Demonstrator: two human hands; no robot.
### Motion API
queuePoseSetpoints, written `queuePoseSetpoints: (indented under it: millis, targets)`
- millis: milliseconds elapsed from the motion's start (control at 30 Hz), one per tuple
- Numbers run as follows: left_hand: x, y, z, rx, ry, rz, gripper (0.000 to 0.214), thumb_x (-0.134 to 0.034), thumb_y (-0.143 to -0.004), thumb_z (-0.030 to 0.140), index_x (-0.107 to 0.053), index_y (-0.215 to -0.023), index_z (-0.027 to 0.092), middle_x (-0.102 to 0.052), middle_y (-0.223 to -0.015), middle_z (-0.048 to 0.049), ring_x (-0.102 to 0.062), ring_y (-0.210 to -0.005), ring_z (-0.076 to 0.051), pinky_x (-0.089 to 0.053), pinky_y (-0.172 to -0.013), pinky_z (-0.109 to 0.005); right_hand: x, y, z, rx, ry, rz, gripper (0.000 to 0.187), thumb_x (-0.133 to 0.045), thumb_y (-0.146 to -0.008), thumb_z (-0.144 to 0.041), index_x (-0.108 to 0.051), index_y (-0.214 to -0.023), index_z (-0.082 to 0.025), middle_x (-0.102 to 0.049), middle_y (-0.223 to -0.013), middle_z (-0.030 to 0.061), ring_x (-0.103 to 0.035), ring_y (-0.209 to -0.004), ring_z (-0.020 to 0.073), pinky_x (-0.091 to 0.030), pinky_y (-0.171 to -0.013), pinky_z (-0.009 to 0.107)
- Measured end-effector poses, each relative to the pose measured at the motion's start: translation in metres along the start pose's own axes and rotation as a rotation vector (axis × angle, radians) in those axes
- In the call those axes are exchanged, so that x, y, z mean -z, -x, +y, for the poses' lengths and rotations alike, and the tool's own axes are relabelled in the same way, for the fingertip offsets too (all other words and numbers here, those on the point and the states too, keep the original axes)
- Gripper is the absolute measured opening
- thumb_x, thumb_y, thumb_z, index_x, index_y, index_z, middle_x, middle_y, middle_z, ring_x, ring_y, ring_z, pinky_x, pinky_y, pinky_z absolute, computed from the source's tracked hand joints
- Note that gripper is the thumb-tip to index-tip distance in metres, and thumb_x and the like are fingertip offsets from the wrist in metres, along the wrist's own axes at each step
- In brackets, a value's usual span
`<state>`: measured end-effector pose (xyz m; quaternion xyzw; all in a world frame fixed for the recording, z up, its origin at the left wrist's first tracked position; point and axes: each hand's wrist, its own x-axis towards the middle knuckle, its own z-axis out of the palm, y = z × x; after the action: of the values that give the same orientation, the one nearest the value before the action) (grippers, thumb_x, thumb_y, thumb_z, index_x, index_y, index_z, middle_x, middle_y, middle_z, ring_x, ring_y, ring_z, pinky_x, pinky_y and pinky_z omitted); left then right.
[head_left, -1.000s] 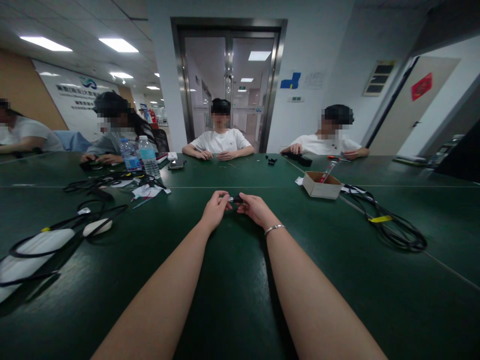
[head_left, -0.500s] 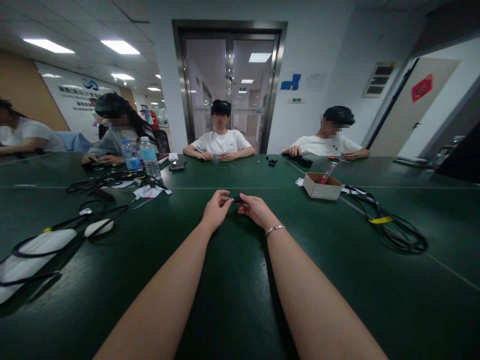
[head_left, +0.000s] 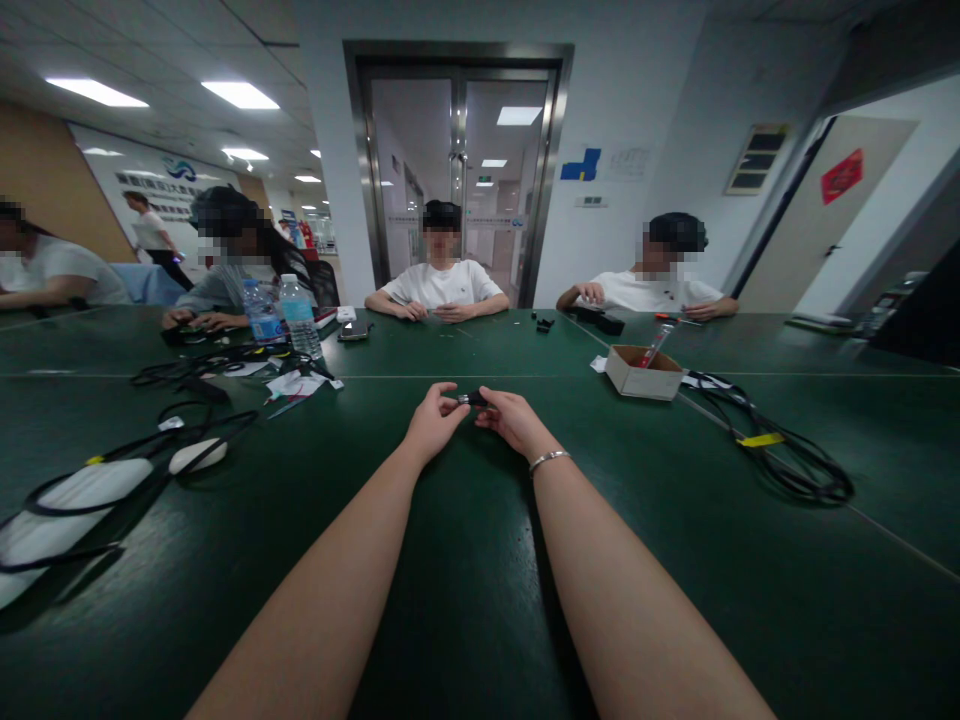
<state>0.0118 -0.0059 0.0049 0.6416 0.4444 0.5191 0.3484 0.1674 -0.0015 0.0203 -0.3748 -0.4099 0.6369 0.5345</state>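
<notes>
Over the middle of the green table, my right hand (head_left: pixel 514 417) pinches a small black piece with a silver metal end (head_left: pixel 472 398). Its exact kind is too small to make out. The metal end points left, toward my left hand (head_left: pixel 433 418). My left thumb and forefinger are apart and curved around that end; whether a fingertip touches it I cannot tell. A silver bracelet (head_left: pixel 550 460) circles my right wrist.
To the right are an open cardboard box (head_left: pixel 645 384) with a tool in it and a coiled black cable (head_left: pixel 806 475). Left lie tangled cables (head_left: pixel 199 365), a white power strip (head_left: pixel 82 500) and water bottles (head_left: pixel 300 315). Several people (head_left: pixel 439 285) sit across the table.
My left thumb has moved slightly down and away, so more of the silver end shows. My right hand has stayed in place. A person now walks in the far left background.
</notes>
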Motion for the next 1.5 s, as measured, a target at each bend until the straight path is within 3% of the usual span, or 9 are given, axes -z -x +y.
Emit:
queuePoseSetpoints:
  millis: [100, 200, 433, 600, 833, 1200, 1367, 1500]
  targets:
    - [-0.0016, -0.0016, -0.0008, 0.046, 0.067, -0.009, 0.033, -0.056, -0.083, 0.032, -0.05, -0.111, 0.015, -0.064, -0.074, -0.0032, -0.062, -0.073, -0.015, -0.047, -0.074, -0.03, -0.0007, 0.001, -0.0001, 0.005, 0.023, -0.026, 0.015, -0.069, -0.082, -0.021, -0.065, -0.073, -0.009, -0.064, -0.068, 0.0061, -0.056, -0.049, 0.0095, -0.053, -0.051, 0.021]
    - [-0.0011, -0.0027, -0.0011, 0.015, 0.063, 0.008, 0.03, -0.054, -0.083, 0.027, -0.051, -0.111, 0.016, -0.063, -0.072, -0.0012, -0.061, -0.073, -0.014, -0.047, -0.072, -0.028, -0.001, 0.0015, -0.0002, 0.008, 0.039, -0.029, 0.014, -0.069, -0.081, -0.02, -0.066, -0.074, -0.009, -0.064, -0.07, 0.0059, -0.055, -0.049, 0.009, -0.053, -0.051, 0.021]
    - [0.0022, -0.0001, 0.0003, -0.087, -0.039, 0.045, 0.033, -0.062, -0.077, 0.022, -0.054, -0.109, 0.019, -0.063, -0.088, -0.0034, -0.06, -0.079, -0.014, -0.046, -0.077, -0.028, 0.0001, 0.0003, 0.0003, 0.012, 0.016, -0.017, 0.016, -0.07, -0.081, -0.021, -0.065, -0.073, -0.009, -0.063, -0.069, 0.0061, -0.056, -0.049, 0.0098, -0.053, -0.05, 0.021]
    - [0.0027, -0.0001, 0.0003, -0.081, -0.071, 0.058, 0.033, -0.065, -0.075, 0.022, -0.056, -0.107, 0.018, -0.063, -0.094, -0.0067, -0.06, -0.084, -0.016, -0.046, -0.08, -0.03, -0.0004, -0.0001, 0.0003, 0.011, 0.008, -0.003, 0.014, -0.068, -0.082, -0.019, -0.065, -0.073, -0.009, -0.063, -0.069, 0.0058, -0.055, -0.049, 0.0096, -0.053, -0.05, 0.022]
    - [0.0015, -0.0018, -0.0041, 0.002, -0.03, 0.022, 0.03, -0.054, -0.085, 0.032, -0.053, -0.11, 0.017, -0.063, -0.075, -0.003, -0.061, -0.078, -0.017, -0.044, -0.078, -0.03, -0.0027, 0.0056, -0.0017, 0.025, 0.04, -0.038, 0.009, -0.07, -0.079, -0.015, -0.066, -0.074, -0.009, -0.062, -0.066, 0.0045, -0.055, -0.05, 0.0096, -0.053, -0.051, 0.021]
    - [0.0014, -0.0026, -0.0006, -0.099, -0.063, 0.107, 0.037, -0.065, -0.074, 0.019, -0.054, -0.109, 0.021, -0.062, -0.09, -0.0024, -0.059, -0.082, -0.014, -0.044, -0.08, -0.028, 0.0002, 0.0018, 0.0, 0.032, 0.001, -0.037, 0.008, -0.07, -0.078, -0.017, -0.066, -0.076, -0.01, -0.061, -0.065, 0.0025, -0.054, -0.049, 0.0098, -0.054, -0.051, 0.023]
    - [-0.0001, -0.0006, -0.0004, -0.03, -0.002, 0.025, 0.032, -0.056, -0.082, 0.031, -0.052, -0.111, 0.018, -0.061, -0.073, -0.0007, -0.06, -0.074, -0.015, -0.045, -0.074, -0.029, -0.0003, 0.003, -0.0001, 0.023, 0.033, -0.071, 0.01, -0.073, -0.075, -0.016, -0.066, -0.072, -0.009, -0.06, -0.063, 0.0022, -0.055, -0.051, 0.0098, -0.053, -0.053, 0.022]
    - [-0.0002, -0.0009, -0.0013, -0.071, -0.013, 0.016, 0.031, -0.054, -0.083, 0.025, -0.051, -0.113, 0.018, -0.06, -0.072, 0.0005, -0.06, -0.075, -0.015, -0.045, -0.077, -0.029, -0.0009, 0.0033, -0.0004, 0.019, 0.038, -0.071, 0.01, -0.073, -0.075, -0.016, -0.066, -0.072, -0.009, -0.058, -0.06, 0.0014, -0.054, -0.05, 0.0096, -0.053, -0.053, 0.022]
